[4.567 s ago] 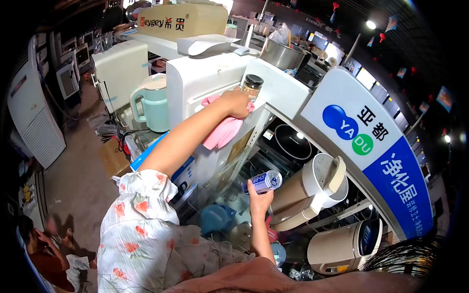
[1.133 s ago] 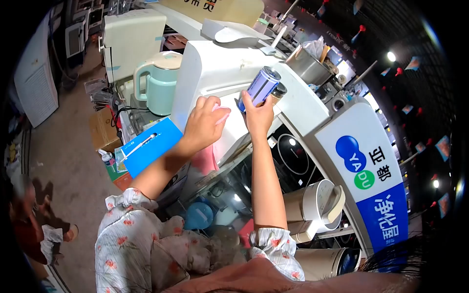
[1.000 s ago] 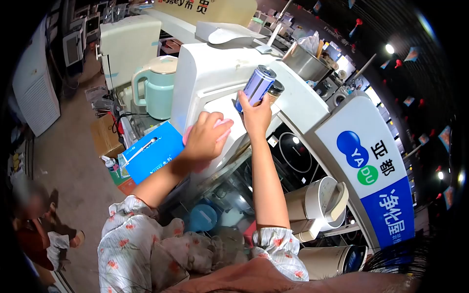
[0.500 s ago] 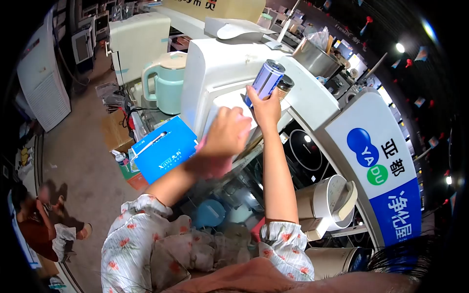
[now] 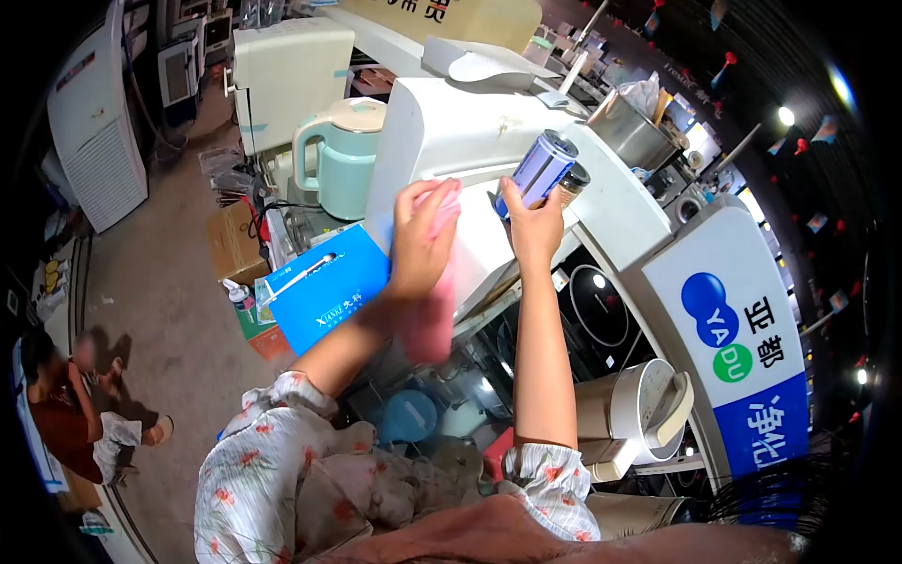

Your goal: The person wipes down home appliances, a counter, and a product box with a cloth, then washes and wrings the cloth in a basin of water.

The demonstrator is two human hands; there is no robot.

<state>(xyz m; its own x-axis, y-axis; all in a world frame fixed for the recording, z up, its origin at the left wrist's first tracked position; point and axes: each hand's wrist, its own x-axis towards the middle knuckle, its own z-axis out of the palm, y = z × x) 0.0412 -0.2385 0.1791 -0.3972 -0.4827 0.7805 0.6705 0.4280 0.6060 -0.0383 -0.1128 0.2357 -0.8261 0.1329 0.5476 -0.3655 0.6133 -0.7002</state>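
Note:
My left hand (image 5: 421,242) is closed on a pink cloth (image 5: 430,324), which hangs below the fingers over the front of a white surface. My right hand (image 5: 537,228) grips a blue and silver can (image 5: 537,172), tilted, with the thumb along its near side. Close behind the can shows a dark-lidded jar (image 5: 575,177); whether my fingers hold it too, I cannot tell. The can and the cloth are apart.
A blue box (image 5: 329,282) with a white stick-like tool on it lies to the left. Behind it stands a mint kettle (image 5: 349,169). A steel pot (image 5: 631,132) sits at the back right, above a YADU sign (image 5: 733,320). Someone (image 5: 70,414) sits at far left.
My left hand has risen from its low, blurred position and the pink cloth now hangs straighter. The whole view has shifted slightly. My right hand keeps its grip on the can.

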